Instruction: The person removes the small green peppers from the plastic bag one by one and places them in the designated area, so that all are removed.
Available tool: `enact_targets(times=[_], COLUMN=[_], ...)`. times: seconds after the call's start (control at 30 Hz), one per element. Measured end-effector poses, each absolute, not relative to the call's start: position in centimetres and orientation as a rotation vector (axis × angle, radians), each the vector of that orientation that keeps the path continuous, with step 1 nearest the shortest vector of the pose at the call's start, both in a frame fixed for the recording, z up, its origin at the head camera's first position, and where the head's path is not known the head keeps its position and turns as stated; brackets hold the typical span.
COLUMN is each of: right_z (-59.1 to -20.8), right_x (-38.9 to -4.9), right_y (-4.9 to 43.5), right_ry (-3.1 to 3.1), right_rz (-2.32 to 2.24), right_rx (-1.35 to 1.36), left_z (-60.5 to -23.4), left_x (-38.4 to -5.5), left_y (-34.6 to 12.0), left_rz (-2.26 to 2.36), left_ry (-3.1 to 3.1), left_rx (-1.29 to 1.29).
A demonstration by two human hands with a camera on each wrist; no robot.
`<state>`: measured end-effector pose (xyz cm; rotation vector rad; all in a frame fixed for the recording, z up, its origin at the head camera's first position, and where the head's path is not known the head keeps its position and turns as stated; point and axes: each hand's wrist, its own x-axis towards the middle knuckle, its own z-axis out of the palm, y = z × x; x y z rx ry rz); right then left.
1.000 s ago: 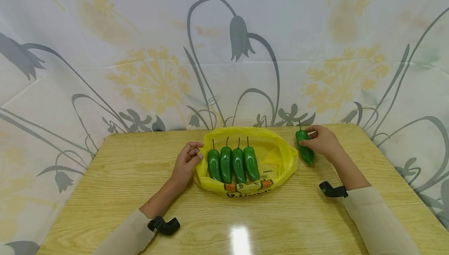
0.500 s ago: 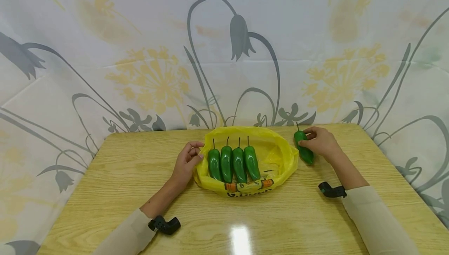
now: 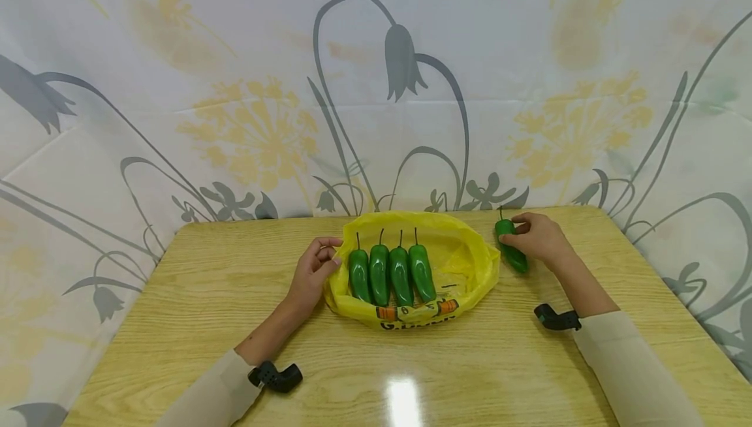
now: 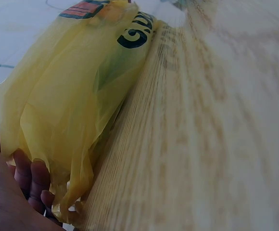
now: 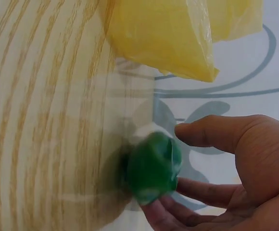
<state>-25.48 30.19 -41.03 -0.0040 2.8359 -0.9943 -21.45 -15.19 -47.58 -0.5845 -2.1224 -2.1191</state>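
Observation:
A yellow plastic bag lies with its mouth spread wide on the wooden table. Several glossy green peppers with thin stems stand side by side in its left part. At the bag's left rim, my left hand grips the plastic between thumb and curled fingers; the left wrist view shows those fingers at the gathered film. To the right of the bag, my right hand holds another green pepper, stem pointing away from me. That pepper looks blurred in the right wrist view, fingers beneath and thumb at its upper side.
The wooden table reaches back to a pale curtain printed with grey and yellow flowers. Black wrist cameras sit on both forearms, the left camera and the right camera. Printed lettering marks the bag's front.
The pepper in my right hand has shifted very slightly, first left and then back right. My left hand, the bag and the peppers in it stay practically where they were.

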Motion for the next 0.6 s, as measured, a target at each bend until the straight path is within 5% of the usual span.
enact_targets(times=[0.6], right_z=[-37.8], right_x=[-23.7], right_y=[28.1], right_ry=[2.955], right_rz=[-1.009], right_rx=[-0.091], left_z=[-47.9], left_x=[-21.6], left_y=[-15.3], left_rz=[-2.117], left_ry=[-2.110], left_rx=[-0.604])
